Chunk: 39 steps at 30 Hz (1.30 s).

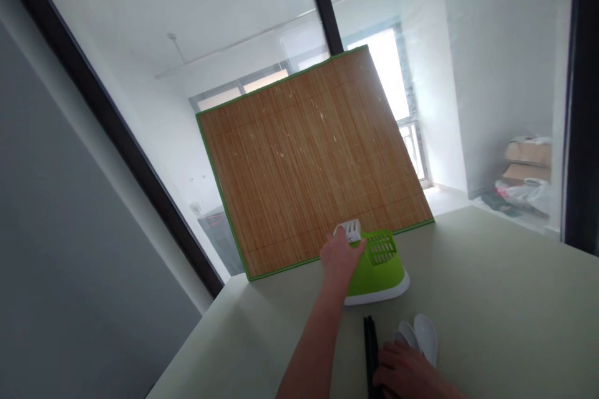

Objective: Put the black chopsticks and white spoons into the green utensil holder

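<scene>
Grip at the left hand [337, 260]: thumb and finger spread around the white slotted piece [354, 230]; can't tell if it's pinched or just touched. I'd take it by the solid rim, squeeze lightly and keep it level with the green holder [374, 279], so neither tilts. Holder sits near the desk's [491, 299] far edge, just in front of the bamboo mat [304, 162]; I'd keep knuckles off that, it's propped at a slant and could slide.

Right hand [403, 369] is low over the black sticks [369, 343] toward the desk's near edge, fingers curled; closure hidden, can't tell. White spoons [425, 333] are just beside it. I'd keep the sticks parallel, gather from the side, wrist clear so the spoons don't get swept or scattered.
</scene>
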Available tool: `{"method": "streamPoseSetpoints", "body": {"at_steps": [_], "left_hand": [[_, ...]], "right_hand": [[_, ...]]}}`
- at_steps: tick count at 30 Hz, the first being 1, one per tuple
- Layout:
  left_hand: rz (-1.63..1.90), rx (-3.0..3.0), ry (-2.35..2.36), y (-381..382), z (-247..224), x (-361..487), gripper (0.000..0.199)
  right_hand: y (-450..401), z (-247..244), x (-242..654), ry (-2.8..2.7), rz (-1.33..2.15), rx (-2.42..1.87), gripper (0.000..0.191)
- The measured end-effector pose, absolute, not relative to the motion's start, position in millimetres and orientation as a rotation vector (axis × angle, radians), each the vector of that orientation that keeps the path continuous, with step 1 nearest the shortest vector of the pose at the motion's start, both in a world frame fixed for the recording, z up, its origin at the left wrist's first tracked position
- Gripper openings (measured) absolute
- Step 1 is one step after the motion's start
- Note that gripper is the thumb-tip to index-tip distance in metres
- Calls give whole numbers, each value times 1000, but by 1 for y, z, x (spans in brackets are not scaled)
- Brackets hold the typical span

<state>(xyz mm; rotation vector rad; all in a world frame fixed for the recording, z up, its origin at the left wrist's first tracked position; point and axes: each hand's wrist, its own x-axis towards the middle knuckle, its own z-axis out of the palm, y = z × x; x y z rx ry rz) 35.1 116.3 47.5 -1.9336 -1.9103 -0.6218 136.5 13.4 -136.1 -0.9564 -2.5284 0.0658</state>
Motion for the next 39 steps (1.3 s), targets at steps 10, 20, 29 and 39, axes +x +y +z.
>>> {"method": "streamPoseSetpoints", "body": {"at_steps": [10,20,29,39], "left_hand": [[-506,-2026,-1903,73,37,69,67],[-646,-2150,-1783,47,32,49,71],[-693,-2292,-2044,8,-40,-15,31],[80,-2453,-2312,-11,-85,-6,45]], "right_hand": [[4,-129,138,-2512,90,-982,21],[-1,-122,140,-2492,204,-987,26],[-3,-113,145,-2543,310,-973,26],[-13,-96,143,-2526,540,-885,24]]}}
